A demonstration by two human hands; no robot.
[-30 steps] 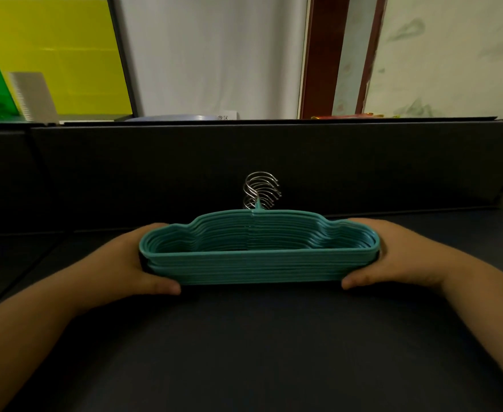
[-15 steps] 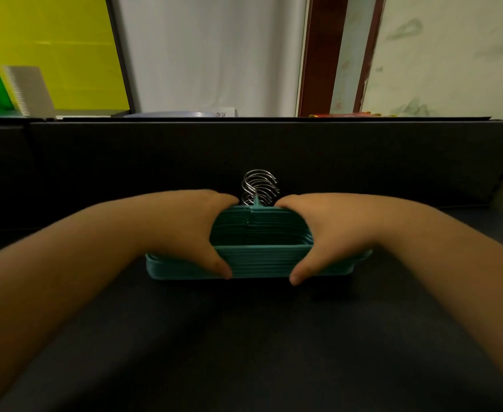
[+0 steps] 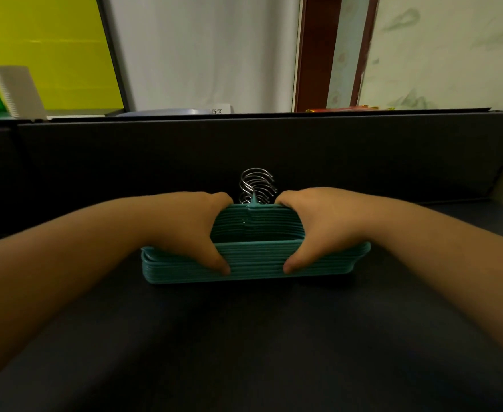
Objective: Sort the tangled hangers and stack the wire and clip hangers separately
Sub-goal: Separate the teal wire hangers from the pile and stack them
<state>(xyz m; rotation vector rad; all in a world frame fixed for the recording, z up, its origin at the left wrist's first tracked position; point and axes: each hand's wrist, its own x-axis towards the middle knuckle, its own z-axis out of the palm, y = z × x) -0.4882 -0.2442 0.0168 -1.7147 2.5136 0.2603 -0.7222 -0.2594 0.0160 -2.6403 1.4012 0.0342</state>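
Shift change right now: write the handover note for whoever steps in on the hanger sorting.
Left hand: grips the teal hanger stack left of centre.
Right hand: grips it right of centre.
The stack sits on the dark table, chrome hooks bunched at the back wall.
Done: these teal hangers are aligned in one pile.
Left: no clip hangers in view; find them and stack them separately.

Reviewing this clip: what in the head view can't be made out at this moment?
- Head view: both outer shoulders of the teal hanger stack, covered by the left hand and right hand.
- Fingertips of both hands, curled behind the stack's far edge.
- Exact hanger count: layers too fine; metal hooks overlap.
- Any clip hangers: none in frame.
- Printed label behind the dark back panel: too small, partly cut off.
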